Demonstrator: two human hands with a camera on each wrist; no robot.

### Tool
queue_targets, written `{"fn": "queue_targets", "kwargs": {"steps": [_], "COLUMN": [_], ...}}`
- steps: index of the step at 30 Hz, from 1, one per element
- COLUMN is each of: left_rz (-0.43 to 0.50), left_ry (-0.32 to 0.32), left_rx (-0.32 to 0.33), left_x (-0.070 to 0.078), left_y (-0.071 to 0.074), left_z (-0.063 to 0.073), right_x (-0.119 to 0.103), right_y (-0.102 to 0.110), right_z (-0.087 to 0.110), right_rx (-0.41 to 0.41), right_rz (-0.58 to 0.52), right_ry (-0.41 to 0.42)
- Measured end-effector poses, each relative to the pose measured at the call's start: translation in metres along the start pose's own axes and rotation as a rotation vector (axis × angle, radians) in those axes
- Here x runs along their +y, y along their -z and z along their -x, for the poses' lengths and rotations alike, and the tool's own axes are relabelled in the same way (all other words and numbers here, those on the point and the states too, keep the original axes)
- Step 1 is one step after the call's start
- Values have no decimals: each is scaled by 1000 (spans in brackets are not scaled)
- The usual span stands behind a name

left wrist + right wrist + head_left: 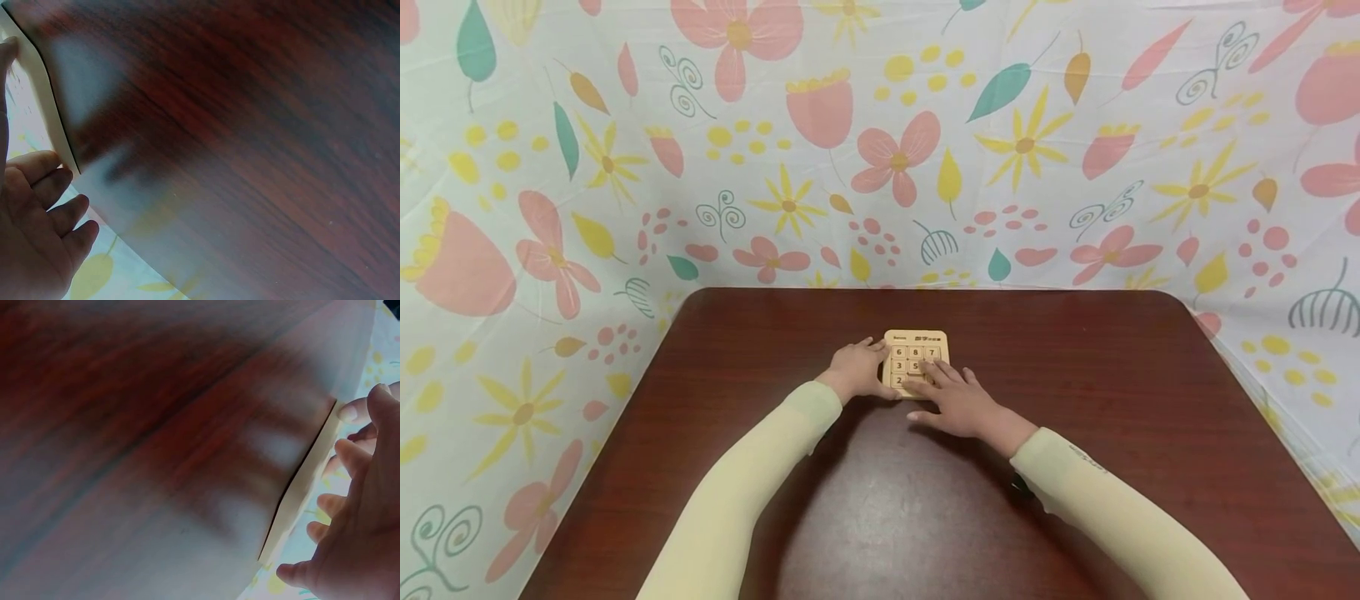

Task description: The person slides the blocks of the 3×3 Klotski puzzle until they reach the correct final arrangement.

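Note:
A light wooden number slide puzzle (pixel 917 337) lies flat on the table, its square tiles showing 6, 8, 7, 3, 5 and 2. The left hand (pixel 854 369) grips the puzzle's left side, thumb at the near edge and fingers along the far left. Over the lower right tiles, the right hand (pixel 961 406) has its fingers extended, with fingertips on the tiles; its fingers hide several of them. In the left wrist view, the puzzle's pale side (pixel 45 94) runs between thumb and fingers. The right wrist view shows the right hand (pixel 365 531) beside the puzzle's edge (pixel 306 478).
The dark red-brown wooden table (pixel 1037 350) has rounded far corners. A white cloth (pixel 880 158) with printed flowers and leaves hangs behind it and along both sides. Pale yellow sleeves (pixel 752 467) cover both forearms.

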State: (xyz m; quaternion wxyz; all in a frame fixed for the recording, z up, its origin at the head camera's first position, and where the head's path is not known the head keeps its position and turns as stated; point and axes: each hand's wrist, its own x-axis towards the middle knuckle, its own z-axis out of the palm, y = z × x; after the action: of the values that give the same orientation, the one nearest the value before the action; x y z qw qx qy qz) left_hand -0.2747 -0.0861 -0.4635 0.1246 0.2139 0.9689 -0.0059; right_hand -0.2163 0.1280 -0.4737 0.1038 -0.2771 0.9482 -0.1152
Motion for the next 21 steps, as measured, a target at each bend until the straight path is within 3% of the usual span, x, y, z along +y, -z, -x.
{"fn": "queue_targets", "kwargs": {"steps": [21], "left_rz": [6], "left_ry": [5], "left_rx": [-13], "left_x": [-1], "left_y": [-1], "left_z": [-1], "right_x": [8], "right_y": [0], "right_z": [5], "right_rx": [-11], "right_rz": [29], "right_ry": [-6]}}
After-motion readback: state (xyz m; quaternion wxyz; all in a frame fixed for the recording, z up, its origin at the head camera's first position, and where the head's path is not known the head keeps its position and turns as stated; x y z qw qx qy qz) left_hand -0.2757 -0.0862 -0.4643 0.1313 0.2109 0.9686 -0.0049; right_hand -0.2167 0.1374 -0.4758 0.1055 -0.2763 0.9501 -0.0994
